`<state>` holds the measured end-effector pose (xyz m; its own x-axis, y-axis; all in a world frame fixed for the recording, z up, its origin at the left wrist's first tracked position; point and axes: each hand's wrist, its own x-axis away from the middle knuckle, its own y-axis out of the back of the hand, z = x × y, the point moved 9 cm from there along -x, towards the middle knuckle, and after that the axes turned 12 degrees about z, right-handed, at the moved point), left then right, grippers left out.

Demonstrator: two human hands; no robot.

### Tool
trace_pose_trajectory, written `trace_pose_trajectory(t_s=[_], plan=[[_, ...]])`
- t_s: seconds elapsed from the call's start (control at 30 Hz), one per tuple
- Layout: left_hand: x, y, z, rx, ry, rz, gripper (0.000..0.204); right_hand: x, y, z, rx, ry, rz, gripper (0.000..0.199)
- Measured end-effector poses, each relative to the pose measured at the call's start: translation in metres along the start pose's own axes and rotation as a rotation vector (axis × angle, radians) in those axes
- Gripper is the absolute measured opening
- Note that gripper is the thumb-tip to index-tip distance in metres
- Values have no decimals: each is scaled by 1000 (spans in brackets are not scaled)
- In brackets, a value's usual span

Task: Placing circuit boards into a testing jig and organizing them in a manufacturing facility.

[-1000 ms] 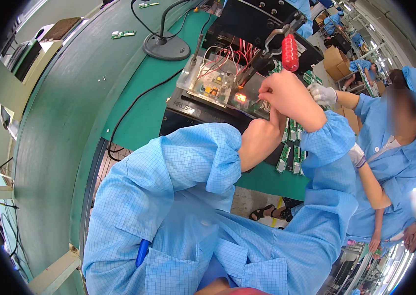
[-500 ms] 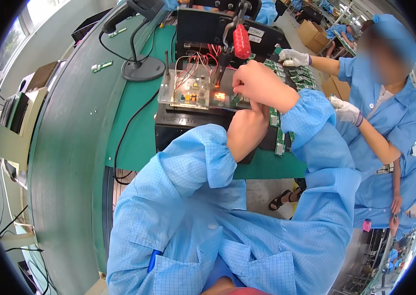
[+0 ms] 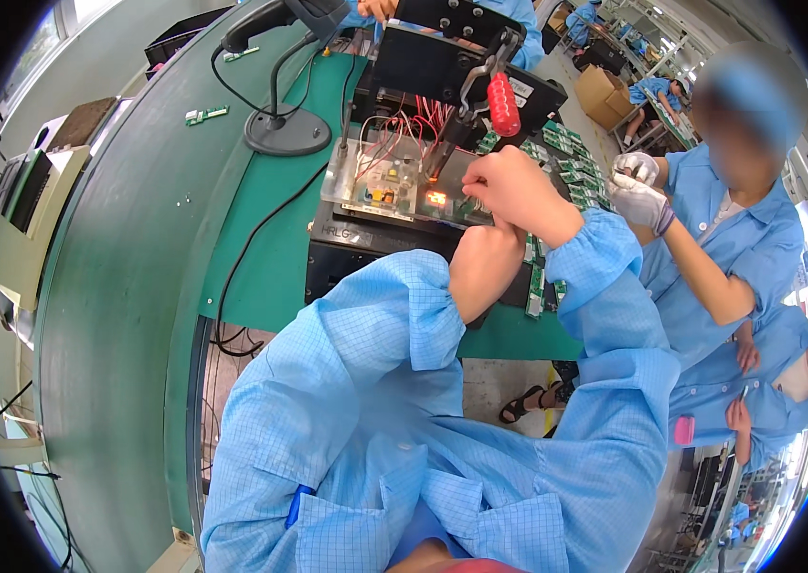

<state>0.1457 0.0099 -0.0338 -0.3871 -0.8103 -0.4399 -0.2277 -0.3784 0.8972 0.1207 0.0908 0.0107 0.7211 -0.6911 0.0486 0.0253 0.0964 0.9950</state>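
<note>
**Both hands up at the test fixture, view has swung since half a second ago**

So the right hand [image 3: 519,191] is over the clear acrylic plate [image 3: 366,186] of the black test fixture [image 3: 394,239], curled in with the fingers tucked down at the plate's right edge. Can't tell if it's actually pinching anything, the fingertips are hidden behind the knuckles. There's an orange indicator light [image 3: 436,198] glowing just left of it. The left hand [image 3: 480,263] sits right below the right one, against the fixture's front edge. It looks loosely closed, but its palm side is hidden, so I can't say whether it holds something.

The fixture sits near the right edge of the green bench mat [image 3: 261,258], with the red-handled clamp lever [image 3: 503,103] sticking up just behind the right hand. Green circuit boards [image 3: 571,158] are stacked along the fixture's right side.

Compared with the earlier frame: both hands are pretty much in the same spot on the fixture, and the lever is still up. What changed is mostly the view, everything has slid a bit right and down. The co-worker's gloved hands [image 3: 638,191] now sit together by the boards instead of spread apart. The scanner stand [image 3: 287,129] is still at the mat's far left.
</note>
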Motion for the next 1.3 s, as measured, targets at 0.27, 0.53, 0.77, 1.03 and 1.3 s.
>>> trace_pose_trajectory(t_s=[0.27, 0.53, 0.77, 1.03, 1.3], plan=[[1, 7, 3, -38, 47, -49, 30, -2, 3, 0, 1, -44, 41, 10], [4, 2, 0, 98, -5, -53, 27, 3, -1, -4, -7, -49, 6, 11], [6, 8, 2, 66, 11, -37, 25, 2, 0, -3, 11, -24, -11, 12], [3, 1, 3, 114, -17, 2, 28, 1, -2, -5, -12, -32, -23, 13], [21, 36, 17, 290, 15, -99, 35, 15, 20, -7, -162, -59, -82, 35]])
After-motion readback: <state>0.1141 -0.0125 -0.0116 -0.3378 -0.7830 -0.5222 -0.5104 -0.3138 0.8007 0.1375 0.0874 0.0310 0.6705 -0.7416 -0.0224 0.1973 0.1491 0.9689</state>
